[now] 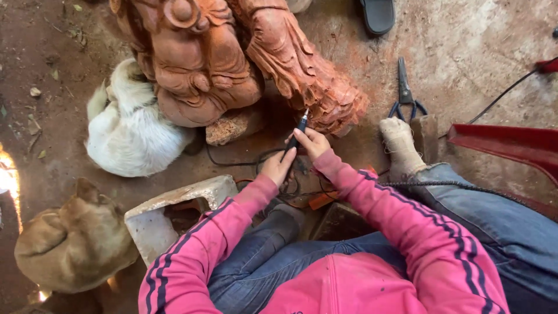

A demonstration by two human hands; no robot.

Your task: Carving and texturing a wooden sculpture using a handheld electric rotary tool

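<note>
Pink sleeves and jeans at the bottom edge of the view, person seated on the dirt floor (476, 52). Left hand (278, 167) and right hand (312, 142) both closed around a slim black rotary tool (296, 135), left lower on the shaft, right pinching nearer the tip. Tool tilted, tip up, touching the lower edge of the red wood carving (302, 70). Black cable (244, 163) runs from the tool across the floor under the hands. Socked foot (400, 145) just right of the hands, near a small wood block (426, 135). Pale hollow block (174, 212) beside the left sleeve. Tan dog (72, 241) curled at the floor's lower left; white dog (131, 131) lies farther up, pressed against the carving's base. Scissors (404, 93) lie beyond the foot, blades pointing away. Red metal piece (511, 145) at the right edge. Dark sandal (378, 14) at the top edge.
</note>
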